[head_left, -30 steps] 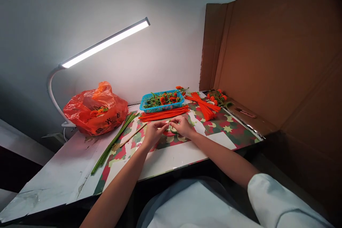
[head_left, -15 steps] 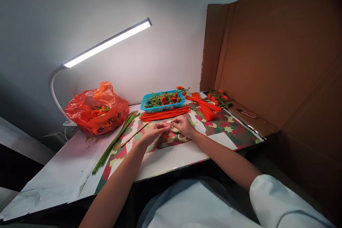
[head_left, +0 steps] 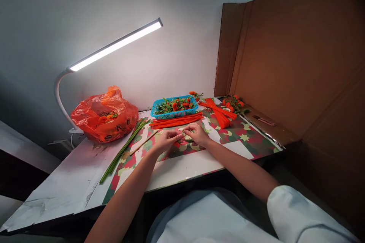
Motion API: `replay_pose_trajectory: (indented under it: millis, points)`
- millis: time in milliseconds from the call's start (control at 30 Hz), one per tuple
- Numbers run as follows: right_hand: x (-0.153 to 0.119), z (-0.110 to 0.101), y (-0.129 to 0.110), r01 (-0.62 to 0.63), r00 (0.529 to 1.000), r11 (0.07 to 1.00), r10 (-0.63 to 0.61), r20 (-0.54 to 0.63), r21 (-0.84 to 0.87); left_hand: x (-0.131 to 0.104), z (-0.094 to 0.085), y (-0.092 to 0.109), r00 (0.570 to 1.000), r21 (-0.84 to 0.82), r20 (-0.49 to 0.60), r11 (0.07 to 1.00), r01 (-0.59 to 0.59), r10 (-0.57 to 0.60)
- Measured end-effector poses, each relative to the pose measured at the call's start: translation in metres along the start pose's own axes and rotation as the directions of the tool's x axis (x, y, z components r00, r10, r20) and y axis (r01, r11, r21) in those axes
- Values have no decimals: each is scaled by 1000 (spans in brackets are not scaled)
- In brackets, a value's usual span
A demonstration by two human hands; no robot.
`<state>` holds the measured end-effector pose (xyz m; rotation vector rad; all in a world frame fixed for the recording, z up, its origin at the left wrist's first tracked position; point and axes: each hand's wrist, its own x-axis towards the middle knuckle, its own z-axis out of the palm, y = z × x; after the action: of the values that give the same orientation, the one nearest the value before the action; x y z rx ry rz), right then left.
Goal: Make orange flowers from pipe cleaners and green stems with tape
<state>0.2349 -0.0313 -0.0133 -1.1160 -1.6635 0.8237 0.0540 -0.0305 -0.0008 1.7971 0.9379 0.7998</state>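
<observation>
My left hand (head_left: 167, 139) and my right hand (head_left: 197, 134) meet above the patterned covering at the table's middle, fingertips nearly touching. Both are closed in a pinch. A pale green roll of tape (head_left: 187, 137) shows at the fingers of my right hand, partly covered by them. What my left fingers pinch is too small to make out; a small orange-red patch (head_left: 176, 144) shows just below them. Behind my hands lies a row of red-orange fuzzy stems (head_left: 175, 121). A thin tan stick (head_left: 144, 142) rests left of my left hand.
A blue basket (head_left: 155, 114) of orange flowers stands at the back, near crossed red stems (head_left: 219, 112). More orange flowers (head_left: 232, 103) and a cutter-like tool (head_left: 264, 120) lie right, by a cardboard wall (head_left: 273, 64). Left are green stems (head_left: 122, 153), a red plastic bag (head_left: 102, 121) and a lit lamp (head_left: 116, 45).
Both hands keep their pinch at the same spot, with only slight finger movement. The whole view has shifted a little; nothing on the table has visibly moved.
</observation>
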Motion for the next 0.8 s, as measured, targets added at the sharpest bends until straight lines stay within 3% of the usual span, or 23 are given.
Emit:
replay_pose_trajectory:
  millis: [100,167,233,333,433,533,667,800]
  points:
    - [-1,2,1,-27,994,993,15,106,118,-2,-6,0,979,-154,203,986,62,-30]
    - [0,3,1,-34,990,986,11,142,163,-3,-6,-1,970,-215,239,973,86,-33]
    - [0,3,1,-68,990,983,46,130,171,-1,-4,-2,984,-198,170,976,90,-56]
    - [1,4,1,-104,992,987,94,79,126,1,4,-1,996,-5,-49,997,74,-74]
    - [2,7,4,-80,997,996,80,12,40,2,11,1,963,241,-266,970,27,39]
    - [4,9,6,-27,999,999,27,-22,-35,2,12,0,923,362,-360,932,8,132]
    - [4,8,4,39,997,993,-46,-68,-112,0,5,-1,971,323,-228,946,7,71]
    - [1,5,2,48,997,998,-50,56,43,-4,-2,4,997,-23,68,999,45,-44]
